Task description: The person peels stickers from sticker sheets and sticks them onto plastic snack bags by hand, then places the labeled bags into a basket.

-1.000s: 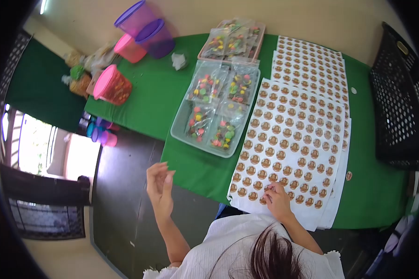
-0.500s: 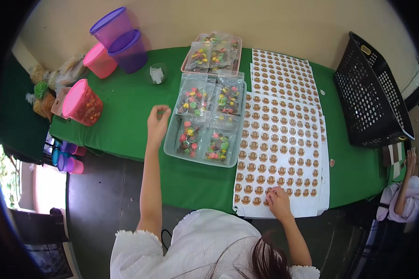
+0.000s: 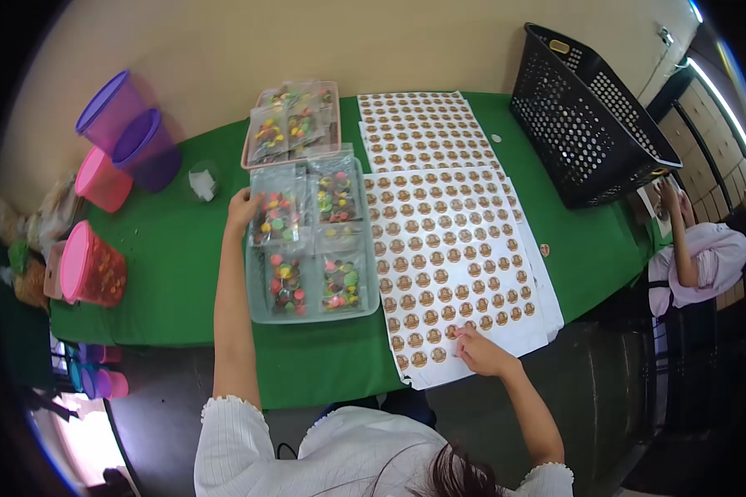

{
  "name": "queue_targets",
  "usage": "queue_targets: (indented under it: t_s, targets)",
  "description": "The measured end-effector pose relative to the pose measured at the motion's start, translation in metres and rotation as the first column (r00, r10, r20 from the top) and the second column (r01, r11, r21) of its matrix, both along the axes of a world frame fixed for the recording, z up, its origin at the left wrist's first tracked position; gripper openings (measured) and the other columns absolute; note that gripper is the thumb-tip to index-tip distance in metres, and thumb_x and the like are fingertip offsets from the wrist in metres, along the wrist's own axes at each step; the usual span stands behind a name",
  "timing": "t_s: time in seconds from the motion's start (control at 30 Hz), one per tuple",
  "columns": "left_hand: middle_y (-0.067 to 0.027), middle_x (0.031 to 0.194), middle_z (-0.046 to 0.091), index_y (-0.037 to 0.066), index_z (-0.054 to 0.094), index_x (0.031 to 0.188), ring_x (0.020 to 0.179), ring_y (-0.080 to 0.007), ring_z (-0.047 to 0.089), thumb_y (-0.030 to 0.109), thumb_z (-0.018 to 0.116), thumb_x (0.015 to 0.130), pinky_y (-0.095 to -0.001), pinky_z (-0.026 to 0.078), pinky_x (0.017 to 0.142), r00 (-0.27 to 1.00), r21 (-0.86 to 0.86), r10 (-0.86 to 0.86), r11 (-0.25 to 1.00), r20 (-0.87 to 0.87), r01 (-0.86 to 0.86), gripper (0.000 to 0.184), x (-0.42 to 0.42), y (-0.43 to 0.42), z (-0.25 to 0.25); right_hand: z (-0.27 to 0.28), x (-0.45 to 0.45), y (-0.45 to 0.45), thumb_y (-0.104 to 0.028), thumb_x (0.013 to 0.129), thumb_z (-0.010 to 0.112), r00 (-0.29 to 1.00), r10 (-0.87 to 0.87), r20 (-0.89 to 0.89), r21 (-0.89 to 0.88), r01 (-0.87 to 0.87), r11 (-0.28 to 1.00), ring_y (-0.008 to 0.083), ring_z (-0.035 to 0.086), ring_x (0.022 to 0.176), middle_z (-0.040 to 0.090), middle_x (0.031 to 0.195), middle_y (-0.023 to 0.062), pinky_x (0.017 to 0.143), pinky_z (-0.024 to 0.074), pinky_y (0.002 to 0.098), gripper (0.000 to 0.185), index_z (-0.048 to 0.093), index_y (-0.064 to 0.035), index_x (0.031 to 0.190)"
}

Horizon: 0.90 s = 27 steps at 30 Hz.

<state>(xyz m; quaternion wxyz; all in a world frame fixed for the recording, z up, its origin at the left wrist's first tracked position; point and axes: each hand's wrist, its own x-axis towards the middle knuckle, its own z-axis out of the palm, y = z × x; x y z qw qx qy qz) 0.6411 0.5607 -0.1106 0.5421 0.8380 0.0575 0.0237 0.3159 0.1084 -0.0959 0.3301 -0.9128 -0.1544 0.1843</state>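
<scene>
My left hand (image 3: 240,212) is at the left side of a pale plastic tray (image 3: 315,317), its curled fingers at the edge of a clear pouch of colourful candies (image 3: 278,217). Several similar pouches lie in the tray. Over the lower part of a white sheet (image 3: 481,308) with rows of round brown stickers, my right hand (image 3: 484,354) has thumb and fingers pinched together, apparently on a sticker. Its fingertips mostly cover whatever they hold.
Behind the tray stands a pink tray (image 3: 245,157) of more pouches. Purple tubs (image 3: 147,157) and a pink-lidded tub (image 3: 95,269) stand left, near a small clear cup (image 3: 203,180). A black basket (image 3: 584,124) is right. Another person (image 3: 696,257) sits beyond.
My left hand has come onto the pouch at the tray's upper left; before, it hovered apart from the tray. My right hand stays low on the sticker sheet. The view has shifted right.
</scene>
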Motion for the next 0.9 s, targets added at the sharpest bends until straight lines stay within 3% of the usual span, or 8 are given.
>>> queue_targets:
  t_s: [0.1,0.13,0.27,0.4,0.53,0.67,0.73,0.9]
  targets:
    - [-0.0115,0.089,0.058,-0.001,0.056,0.102,0.079,-0.0180,0.054,0.024,0.063,0.072,-0.0293,0.043,0.072,0.971,0.021,0.132,0.990,0.199,-0.138,0.039,0.014,0.010,-0.044,0.012,-0.006,0.003,-0.004,0.077,0.047,0.982,0.104,-0.159,0.013,-0.103,0.995,0.0328,0.043,0.105,0.048,0.104,0.0179,0.088,0.0358,0.0351,0.005,0.051,-0.0012,0.079]
    - [-0.0115,0.089,0.058,-0.001,0.056,0.102,0.079,-0.0180,0.054,0.024,0.063,0.072,-0.0293,0.043,0.072,0.971,0.013,0.122,0.992,0.205,-0.128,0.039,0.005,0.000,-0.032,0.015,-0.009,0.005,-0.006,0.078,0.046,0.980,0.103,-0.171,0.064,-0.093,0.994,0.0367,0.039,0.108,0.045,0.108,0.0263,0.088,0.0347,0.0386,0.009,0.050,0.0016,0.077]
    - [-0.0083,0.085,0.056,0.006,0.044,0.115,0.071,-0.0123,0.050,0.017,0.055,0.079,-0.0262,0.042,0.062,0.888,0.004,0.330,0.937,0.319,-0.350,0.039,-0.024,-0.007,0.002,0.017,-0.016,0.001,-0.008,0.080,0.047,0.996,-0.002,-0.087,0.212,0.020,0.977,0.0333,0.044,0.107,0.051,0.101,0.0233,0.086,0.0368,0.0357,0.008,0.048,-0.0010,0.083]
    - [-0.0127,0.091,0.053,0.006,0.030,0.121,0.074,-0.0156,0.053,0.014,0.047,0.085,-0.0256,0.044,0.064,0.795,-0.423,0.466,0.857,0.389,-0.295,0.040,-0.064,-0.024,0.060,0.018,-0.008,-0.020,-0.009,0.084,0.045,0.960,-0.194,-0.201,0.411,0.262,0.873,0.0188,0.057,0.077,0.057,0.079,0.0103,0.073,0.0428,0.0288,0.009,0.046,-0.0005,0.084]
    - [-0.0120,0.094,0.053,0.006,0.029,0.121,0.077,-0.0165,0.054,0.014,0.046,0.086,-0.0283,0.046,0.067,0.812,-0.661,0.489,0.729,0.318,-0.180,0.040,-0.122,-0.108,0.138,0.050,0.022,-0.039,-0.011,0.084,0.047,0.951,-0.275,-0.141,0.389,0.308,0.868,0.0118,0.053,0.069,0.054,0.073,0.0054,0.068,0.0426,0.0256,0.010,0.046,-0.0008,0.084]
    - [-0.0108,0.098,0.052,0.008,0.023,0.127,0.080,-0.0166,0.055,0.019,0.045,0.087,-0.0289,0.046,0.072,0.941,-0.647,0.248,0.762,0.232,-0.042,0.047,-0.143,-0.192,0.149,0.089,0.061,-0.055,-0.010,0.081,0.054,0.926,-0.344,-0.158,0.651,0.360,0.669,0.0094,0.051,0.078,0.052,0.079,0.0041,0.068,0.0424,0.0234,0.018,0.044,-0.0023,0.095]
    - [-0.0136,0.098,0.054,0.007,0.016,0.128,0.087,-0.0179,0.053,0.025,0.044,0.087,-0.0302,0.041,0.081,0.975,-0.527,0.109,0.850,0.194,0.010,0.053,-0.161,-0.245,0.162,0.123,0.078,-0.059,-0.010,0.080,0.056,0.923,-0.377,-0.075,0.695,0.320,0.644,0.0094,0.052,0.078,0.053,0.079,0.0040,0.068,0.0425,0.0237,0.022,0.044,-0.0023,0.097]
    - [-0.0148,0.100,0.054,0.004,0.014,0.126,0.087,-0.0177,0.053,0.030,0.041,0.087,-0.0292,0.043,0.079,0.916,-0.547,-0.230,0.744,0.328,0.383,0.054,-0.188,-0.318,0.179,0.209,0.093,-0.063,-0.009,0.076,0.061,0.902,-0.363,0.233,0.728,0.085,0.681,0.0105,0.054,0.079,0.057,0.078,0.0051,0.069,0.0430,0.0248,0.031,0.045,-0.0021,0.102]
